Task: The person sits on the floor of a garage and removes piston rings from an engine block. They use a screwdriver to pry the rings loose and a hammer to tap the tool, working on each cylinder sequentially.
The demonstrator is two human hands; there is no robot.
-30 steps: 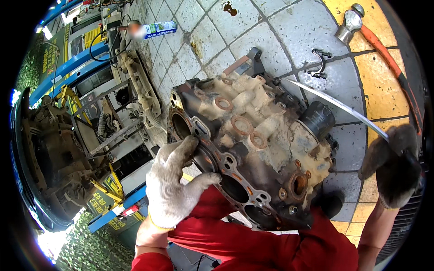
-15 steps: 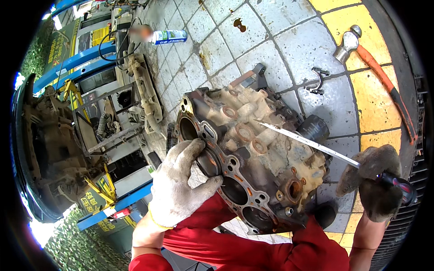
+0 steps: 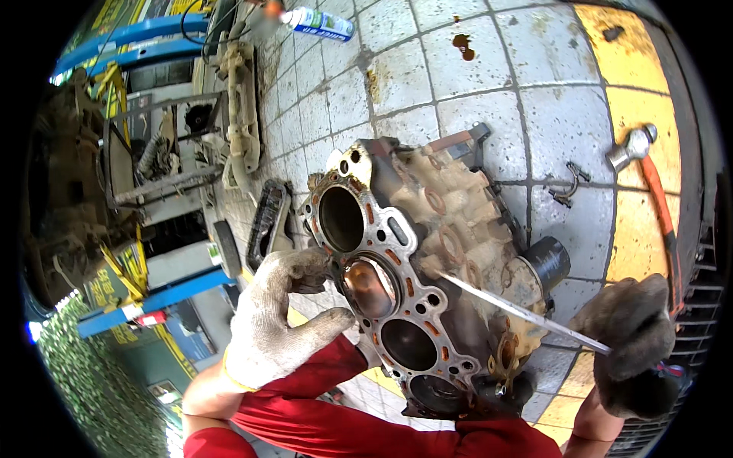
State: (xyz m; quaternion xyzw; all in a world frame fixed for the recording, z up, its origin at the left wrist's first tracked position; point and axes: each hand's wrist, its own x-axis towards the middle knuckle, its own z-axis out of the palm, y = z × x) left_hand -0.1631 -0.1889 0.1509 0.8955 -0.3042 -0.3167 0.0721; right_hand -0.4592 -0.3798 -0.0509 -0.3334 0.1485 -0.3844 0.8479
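An engine block [image 3: 450,229] with a row of cylinder bores lies tilted before me. My left hand [image 3: 279,317], in a pale knitted glove, has its thumb and curled fingers apart at the near-left edge of the second bore. A ringed round piece [image 3: 370,286], shiny and coppery inside, sits in that bore; whether my fingertips touch it I cannot tell. My right hand [image 3: 630,340], in a dirty dark glove, is closed round the handle of a long screwdriver [image 3: 527,314]. Its pale shaft points left, the tip at the block's brown side.
A ball-peen hammer [image 3: 649,172] with an orange handle lies at the right, near a floor grate. Left of it rests a small curved metal part [image 3: 566,185]. A spray can [image 3: 321,23] lies at the back. A dark elongated part [image 3: 267,221] and a metal frame [image 3: 168,145] stand left.
My view has turned, so the block's bores show more from above. The left hand's thumb and fingertips now sit nearer the second bore's left edge. The screwdriver stays in my right hand.
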